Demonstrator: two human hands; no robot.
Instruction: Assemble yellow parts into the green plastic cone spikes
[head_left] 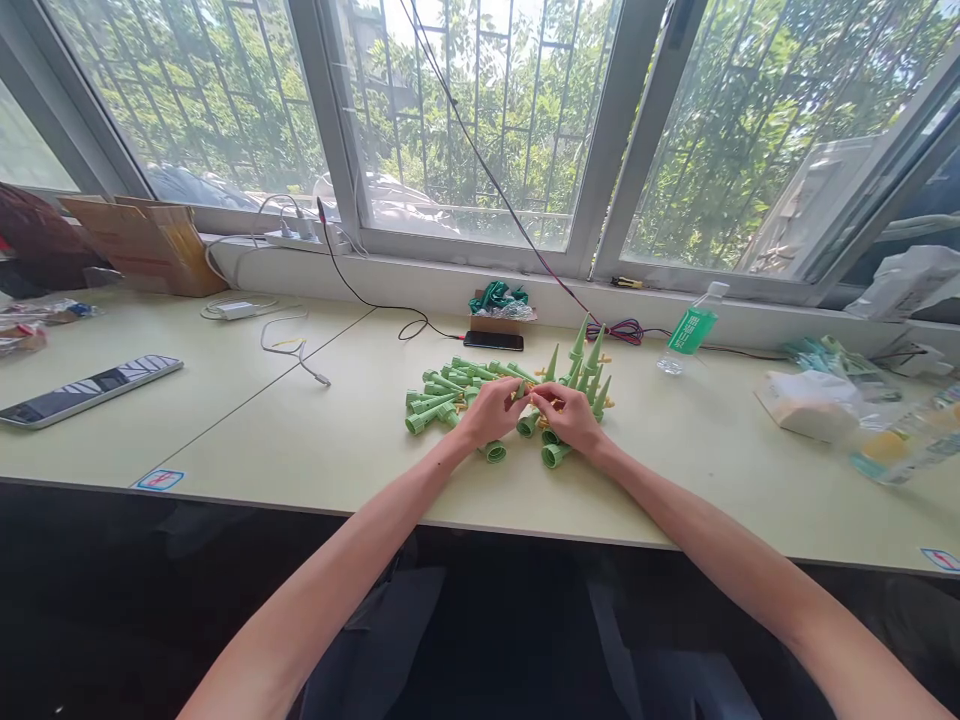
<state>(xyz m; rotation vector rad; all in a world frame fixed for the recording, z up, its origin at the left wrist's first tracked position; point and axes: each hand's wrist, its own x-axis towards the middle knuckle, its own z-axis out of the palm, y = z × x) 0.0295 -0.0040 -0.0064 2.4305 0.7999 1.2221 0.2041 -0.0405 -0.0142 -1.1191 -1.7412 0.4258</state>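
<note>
My left hand is closed round a green plastic watering spike, of which only a small part shows. Beside it, my right hand is pinched, its fingertips meeting those of the left. What the right fingers hold, if anything, is too small to make out. Left of the hands lies a pile of green spikes with threaded sockets. Behind the right hand, several green spikes stand point up, with small yellow-orange pieces at their bases. A spike socket lies by the right wrist.
Behind the pile are a black phone on a cable and a small box holding green wrapping. A bottle stands back right, near tissues. A white cable and a long dark-faced device lie left.
</note>
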